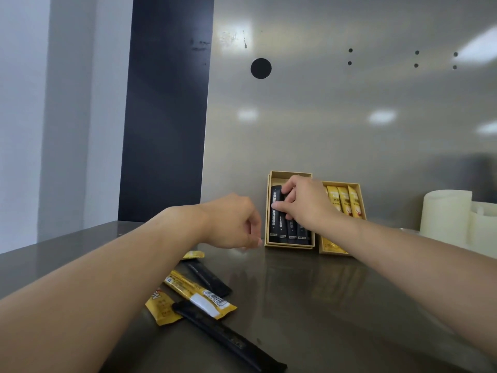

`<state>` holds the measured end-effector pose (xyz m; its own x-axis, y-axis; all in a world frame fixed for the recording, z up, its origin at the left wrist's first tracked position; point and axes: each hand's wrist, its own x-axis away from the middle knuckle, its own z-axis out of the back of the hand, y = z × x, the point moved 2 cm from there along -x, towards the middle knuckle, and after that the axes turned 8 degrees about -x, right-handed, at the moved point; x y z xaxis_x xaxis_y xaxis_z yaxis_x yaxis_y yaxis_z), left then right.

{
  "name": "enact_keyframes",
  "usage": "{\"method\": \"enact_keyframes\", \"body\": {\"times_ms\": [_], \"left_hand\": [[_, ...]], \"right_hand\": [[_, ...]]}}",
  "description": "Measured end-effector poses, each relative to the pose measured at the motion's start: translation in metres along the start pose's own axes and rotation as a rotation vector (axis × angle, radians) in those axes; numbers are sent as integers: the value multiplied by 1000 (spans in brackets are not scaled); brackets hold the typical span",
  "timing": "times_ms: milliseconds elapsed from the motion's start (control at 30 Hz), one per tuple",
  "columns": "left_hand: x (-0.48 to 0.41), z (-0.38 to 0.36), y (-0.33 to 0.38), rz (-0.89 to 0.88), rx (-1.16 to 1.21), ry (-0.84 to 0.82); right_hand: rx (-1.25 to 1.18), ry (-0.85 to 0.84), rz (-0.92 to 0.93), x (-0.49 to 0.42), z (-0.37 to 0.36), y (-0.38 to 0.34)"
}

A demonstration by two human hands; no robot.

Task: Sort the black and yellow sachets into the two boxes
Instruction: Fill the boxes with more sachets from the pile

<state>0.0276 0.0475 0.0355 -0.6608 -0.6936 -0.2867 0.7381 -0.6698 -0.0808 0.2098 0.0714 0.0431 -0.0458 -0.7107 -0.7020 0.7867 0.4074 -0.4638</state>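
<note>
Two tan cardboard boxes stand side by side against the steel back wall. The left box (290, 175) holds several black sachets (291, 230). The right box (360, 192) holds several yellow sachets (344, 197). My right hand (309, 203) reaches into the left box and pinches a black sachet (276, 200) with thumb and fingers. My left hand (231, 222) hovers just left of that box, fingers loosely curled, holding nothing. Loose sachets lie on the table under my left forearm: a yellow one (201, 294), a black one (228, 337), another black (207, 277) and another yellow (161, 309).
The dark steel table (336, 305) runs to a reflective steel back wall (336, 117). A cream roll and container (457, 216) stand at the far right. A small yellow sachet end (193, 254) peeks out by my left wrist.
</note>
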Motion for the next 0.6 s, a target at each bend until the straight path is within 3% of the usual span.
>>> {"method": "enact_keyframes", "body": {"times_ms": [333, 600], "left_hand": [[1, 1, 1, 2, 3, 9], [2, 1, 0, 1, 11, 4]], "right_hand": [[43, 60, 90, 2, 2, 3], [88, -3, 120, 10, 3, 5]]}}
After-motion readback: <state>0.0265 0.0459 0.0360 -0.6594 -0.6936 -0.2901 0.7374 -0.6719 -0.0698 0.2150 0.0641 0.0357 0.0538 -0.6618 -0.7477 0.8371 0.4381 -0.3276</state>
